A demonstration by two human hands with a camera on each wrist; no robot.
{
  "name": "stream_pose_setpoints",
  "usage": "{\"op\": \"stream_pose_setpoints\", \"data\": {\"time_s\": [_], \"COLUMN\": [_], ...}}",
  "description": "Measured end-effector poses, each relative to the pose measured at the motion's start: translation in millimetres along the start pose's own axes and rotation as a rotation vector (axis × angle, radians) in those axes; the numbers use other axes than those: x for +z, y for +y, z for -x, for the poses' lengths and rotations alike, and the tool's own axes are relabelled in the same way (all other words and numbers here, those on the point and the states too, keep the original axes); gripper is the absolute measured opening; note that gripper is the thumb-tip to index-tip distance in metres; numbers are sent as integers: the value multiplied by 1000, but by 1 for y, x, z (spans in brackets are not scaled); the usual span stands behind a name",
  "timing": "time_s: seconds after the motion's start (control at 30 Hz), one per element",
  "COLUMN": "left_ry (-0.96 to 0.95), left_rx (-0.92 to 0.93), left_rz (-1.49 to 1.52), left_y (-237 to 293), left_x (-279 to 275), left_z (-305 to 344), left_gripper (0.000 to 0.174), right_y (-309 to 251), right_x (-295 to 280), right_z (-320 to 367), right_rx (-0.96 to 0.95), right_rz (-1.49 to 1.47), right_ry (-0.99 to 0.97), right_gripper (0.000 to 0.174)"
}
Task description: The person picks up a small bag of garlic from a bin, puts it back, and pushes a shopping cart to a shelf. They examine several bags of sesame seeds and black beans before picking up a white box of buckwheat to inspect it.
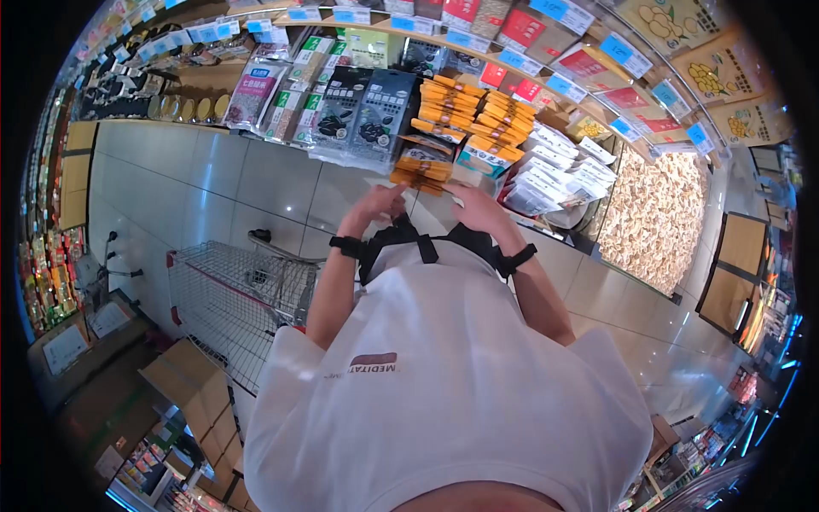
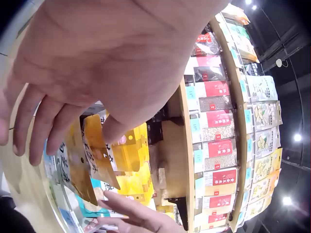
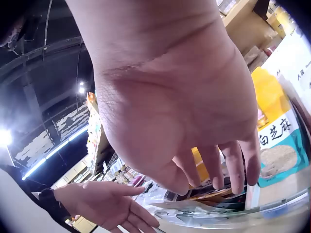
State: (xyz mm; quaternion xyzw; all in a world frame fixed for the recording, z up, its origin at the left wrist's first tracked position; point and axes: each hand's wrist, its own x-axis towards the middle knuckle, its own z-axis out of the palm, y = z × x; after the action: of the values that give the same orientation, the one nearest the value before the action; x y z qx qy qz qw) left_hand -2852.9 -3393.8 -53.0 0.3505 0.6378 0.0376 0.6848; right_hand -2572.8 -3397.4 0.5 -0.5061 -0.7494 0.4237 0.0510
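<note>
In the head view, both hands are at a front stack of yellow-topped food bags (image 1: 422,171) at the shelf's near edge. My left hand (image 1: 380,203) is at the stack's left, its fingers loosely bent. In the left wrist view, its thumb lies against the upright bags (image 2: 99,145), with the other fingers spread beside them. My right hand (image 1: 479,212) reaches the stack's right side. Its fingers (image 3: 211,167) point down over the bags in the right wrist view. To its right stands a bag of white sesame (image 3: 277,145) with a teal base.
More yellow bags (image 1: 503,119) stand behind, beside dark bags (image 1: 380,111) and white packets (image 1: 559,171). A bin of pale dried food (image 1: 657,222) is at the right. A wire shopping cart (image 1: 230,290) stands to the left, and cardboard boxes (image 1: 188,384) lie behind it.
</note>
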Motion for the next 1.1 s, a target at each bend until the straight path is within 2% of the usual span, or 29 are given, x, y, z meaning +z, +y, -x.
{"op": "stream_pose_setpoints", "data": {"time_s": [0.1,0.17,0.2,0.33,0.4,0.47,0.6,0.7,0.77,0.87,0.93,0.97,1.03,1.1], "left_ry": [-15,-87,-74,-123,-210,-208,-286,-279,-286,-304,-317,-333,-346,-383], "left_rx": [34,15,22,37,63,58,65,-9,11,51,64,86,111,112], "left_rz": [128,149,169,153,242,229,255,261,245,219,203,210,212,258], "left_y": [5,4,6,-7,-10,-10,-16,-15,-16,-17,-22,-25,-28,-28], "left_x": [-3,-2,2,5,1,-1,-6,-9,-11,-12,-12,-13,-15,-17], "left_z": [-9,-27,-25,-47,-46,-42,-35,-33,-34,-36,-37,-37,-38,-38], "left_gripper": [69,68,61,55,49,49,47,47,47,47,48,46,45,46], "right_y": [-8,-14,-13,-10,-10,-5,-10,-29,-33,-29,-34,-32,-25,-19], "right_x": [23,30,34,39,37,37,29,25,28,38,40,43,48,53], "right_z": [-25,-35,-40,-51,-53,-56,-67,-72,-73,-75,-71,-69,-73,-81], "right_rx": [-61,3,5,36,36,-8,68,107,149,141,143,147,111,105], "right_rz": [48,121,128,166,147,167,126,153,148,249,305,300,267,265], "right_ry": [106,107,112,77,75,246,281,328,311,294,298,299,335,369], "right_gripper": [44,47,47,53,55,64,73,79,81,73,60,60,46,40]}}
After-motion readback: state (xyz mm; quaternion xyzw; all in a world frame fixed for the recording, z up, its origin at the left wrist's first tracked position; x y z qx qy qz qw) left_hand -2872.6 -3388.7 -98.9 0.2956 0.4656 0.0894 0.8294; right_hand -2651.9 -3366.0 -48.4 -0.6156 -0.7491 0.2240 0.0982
